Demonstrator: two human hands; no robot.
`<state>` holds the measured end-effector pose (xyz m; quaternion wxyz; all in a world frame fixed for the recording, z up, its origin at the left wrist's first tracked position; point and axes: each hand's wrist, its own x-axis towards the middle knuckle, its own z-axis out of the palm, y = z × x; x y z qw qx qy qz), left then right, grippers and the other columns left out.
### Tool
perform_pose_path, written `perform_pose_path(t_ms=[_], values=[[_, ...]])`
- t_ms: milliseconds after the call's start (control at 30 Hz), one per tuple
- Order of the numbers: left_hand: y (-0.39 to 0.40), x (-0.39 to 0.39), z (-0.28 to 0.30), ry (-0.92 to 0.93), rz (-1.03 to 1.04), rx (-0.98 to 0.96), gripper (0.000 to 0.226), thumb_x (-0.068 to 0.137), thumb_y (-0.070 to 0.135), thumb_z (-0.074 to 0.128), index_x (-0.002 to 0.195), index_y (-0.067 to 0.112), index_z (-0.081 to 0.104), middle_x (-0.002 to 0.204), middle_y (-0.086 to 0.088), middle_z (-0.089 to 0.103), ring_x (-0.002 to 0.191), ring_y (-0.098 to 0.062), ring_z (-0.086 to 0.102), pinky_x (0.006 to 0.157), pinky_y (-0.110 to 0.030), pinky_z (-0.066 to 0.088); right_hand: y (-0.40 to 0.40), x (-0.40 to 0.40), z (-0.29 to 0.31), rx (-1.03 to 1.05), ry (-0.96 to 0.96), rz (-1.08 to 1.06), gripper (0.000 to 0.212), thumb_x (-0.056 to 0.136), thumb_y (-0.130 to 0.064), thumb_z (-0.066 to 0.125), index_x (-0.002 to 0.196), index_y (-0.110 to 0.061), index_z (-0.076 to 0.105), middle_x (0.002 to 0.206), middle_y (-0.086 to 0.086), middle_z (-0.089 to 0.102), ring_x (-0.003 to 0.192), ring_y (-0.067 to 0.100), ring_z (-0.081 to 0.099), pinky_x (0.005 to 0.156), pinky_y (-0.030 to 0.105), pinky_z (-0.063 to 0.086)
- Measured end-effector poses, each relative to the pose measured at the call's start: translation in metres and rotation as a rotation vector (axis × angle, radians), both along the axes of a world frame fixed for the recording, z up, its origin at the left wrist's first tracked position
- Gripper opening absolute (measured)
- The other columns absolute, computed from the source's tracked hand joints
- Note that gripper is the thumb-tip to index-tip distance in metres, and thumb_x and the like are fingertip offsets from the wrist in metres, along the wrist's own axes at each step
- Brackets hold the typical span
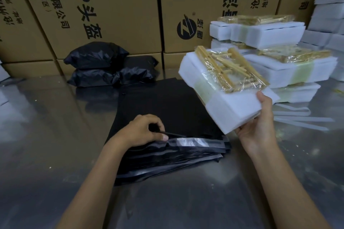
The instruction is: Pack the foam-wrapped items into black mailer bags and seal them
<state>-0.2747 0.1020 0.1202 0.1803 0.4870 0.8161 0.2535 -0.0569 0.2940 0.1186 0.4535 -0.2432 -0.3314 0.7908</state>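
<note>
A stack of flat black mailer bags (pixel 167 109) lies in the middle of the steel table. My left hand (pixel 143 130) pinches the open edge of the top bag near its shiny adhesive strip. My right hand (pixel 258 124) grips a white foam-wrapped item (pixel 223 102) by its near corner and holds it tilted above the right side of the bag stack. A clear packet of yellow wooden sticks (pixel 229 70) lies on top of the foam.
Several more foam-wrapped items (pixel 290 72) are piled at the right, with loose foam blocks (pixel 329 15) behind. Packed black bags (pixel 100 67) sit at the back against a wall of cardboard boxes (pixel 111 9). Clear strips (pixel 301 117) lie on the table (pixel 46 135) at right.
</note>
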Motion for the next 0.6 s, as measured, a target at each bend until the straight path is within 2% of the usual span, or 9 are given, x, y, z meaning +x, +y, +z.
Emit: perform_pose_path(t_ms=[100,133,200,267,333,400,500,600], values=[[0.0,0.001,0.0,-0.053,0.012,0.094,0.005,0.088,0.032,0.073,0.092,0.032,0.075,0.126,0.014,0.057,0.118,-0.002,0.051,0.095,-0.01,0.034,-0.001,0.0,0.001,0.003,-0.006,-0.001,0.035,0.088,-0.052,0.061,0.115,-0.03,0.064,0.101,-0.01,0.077,0.088,0.009,0.073,0.069,0.025,0.055],[-0.003,0.001,0.001,-0.064,0.013,0.09,0.007,0.09,0.029,0.07,0.092,0.034,0.074,0.123,0.015,0.058,0.115,-0.002,0.053,0.089,-0.004,0.032,-0.002,0.0,0.001,0.004,-0.006,-0.001,0.035,0.088,-0.052,0.062,0.116,-0.03,0.064,0.102,-0.01,0.077,0.088,0.01,0.073,0.069,0.026,0.055],[-0.01,-0.001,0.002,-0.073,0.012,0.064,0.016,0.094,0.022,0.065,0.094,0.036,0.073,0.113,0.015,0.057,0.104,0.001,0.055,0.081,0.0,0.034,-0.003,0.001,0.002,0.004,-0.007,0.003,0.036,0.087,-0.052,0.063,0.116,-0.03,0.064,0.103,-0.009,0.076,0.089,0.011,0.073,0.071,0.027,0.055],[-0.017,-0.002,0.002,-0.075,0.011,0.024,0.022,0.096,0.018,0.06,0.1,0.033,0.075,0.109,0.013,0.056,0.101,0.0,0.055,0.084,-0.004,0.036,-0.005,0.001,0.002,0.001,-0.012,0.009,0.037,0.086,-0.053,0.063,0.115,-0.03,0.065,0.104,-0.009,0.076,0.09,0.012,0.072,0.073,0.028,0.054],[-0.02,-0.001,0.003,-0.091,0.019,0.001,0.024,0.098,0.018,0.057,0.106,0.031,0.075,0.11,0.011,0.058,0.103,-0.004,0.057,0.093,-0.014,0.04,-0.007,0.001,0.002,0.001,-0.017,0.013,0.037,0.087,-0.053,0.063,0.116,-0.03,0.064,0.104,-0.009,0.076,0.09,0.012,0.072,0.073,0.028,0.054],[-0.02,-0.001,0.005,-0.136,0.046,0.02,0.024,0.098,0.018,0.056,0.104,0.033,0.075,0.111,0.013,0.062,0.104,-0.003,0.059,0.096,-0.019,0.043,-0.008,0.001,0.003,0.01,-0.023,0.016,0.035,0.088,-0.053,0.061,0.114,-0.03,0.064,0.102,-0.009,0.075,0.088,0.011,0.072,0.069,0.027,0.053],[-0.019,0.001,0.006,-0.144,0.079,0.096,0.017,0.094,0.024,0.065,0.093,0.037,0.075,0.102,0.019,0.07,0.097,0.004,0.062,0.092,-0.016,0.045,-0.009,0.0,0.003,0.015,-0.026,0.022,0.031,0.088,-0.053,0.06,0.109,-0.031,0.065,0.099,-0.01,0.076,0.084,0.01,0.072,0.065,0.026,0.053],[-0.014,0.009,0.003,-0.125,0.075,0.213,0.006,0.084,0.026,0.078,0.082,0.031,0.078,0.084,0.012,0.075,0.083,-0.002,0.068,0.08,-0.019,0.049,-0.01,0.0,0.004,-0.002,-0.024,0.017,0.034,0.086,-0.053,0.063,0.112,-0.03,0.065,0.1,-0.009,0.076,0.086,0.012,0.073,0.071,0.028,0.056]])
